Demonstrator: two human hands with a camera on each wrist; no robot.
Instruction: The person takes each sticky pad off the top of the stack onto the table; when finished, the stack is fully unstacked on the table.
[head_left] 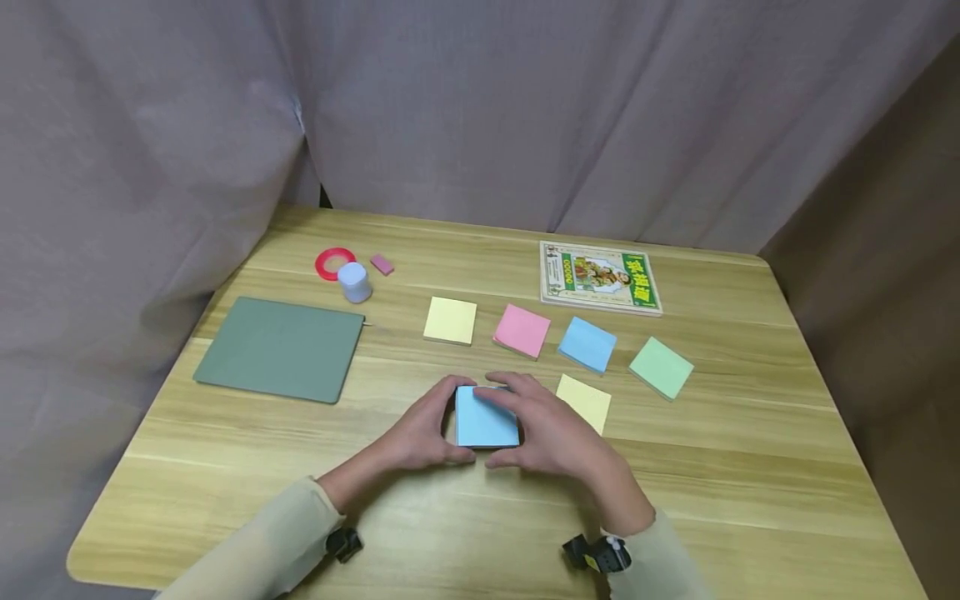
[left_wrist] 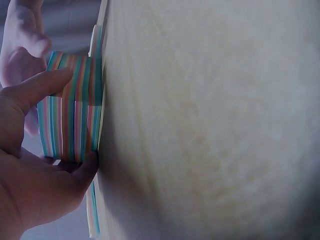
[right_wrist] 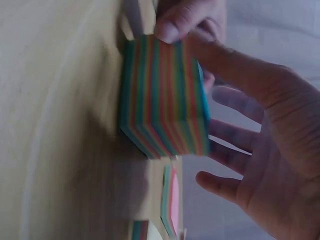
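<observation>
A thick stack of sticky note pads (head_left: 486,423) with a blue top sheet stands on the table in front of me; its striped, many-coloured sides show in both wrist views. My left hand (head_left: 427,429) grips it from the left, thumb on the near side and fingers at the far side. Over its right half my right hand (head_left: 558,429) lies with a finger across the top and the thumb by the near corner. In the right wrist view that hand's other fingers are spread loosely beside the stack. A yellow pad (head_left: 585,402) lies just behind the right hand.
Beyond the hands lie a yellow pad (head_left: 450,321), a pink pad (head_left: 522,331), a blue pad (head_left: 587,343) and a green pad (head_left: 662,367). A grey-green notebook (head_left: 281,350) lies left, with red tape (head_left: 321,263), a pale cylinder (head_left: 355,282) and a pink block (head_left: 382,264) behind. Far right is a booklet (head_left: 600,277).
</observation>
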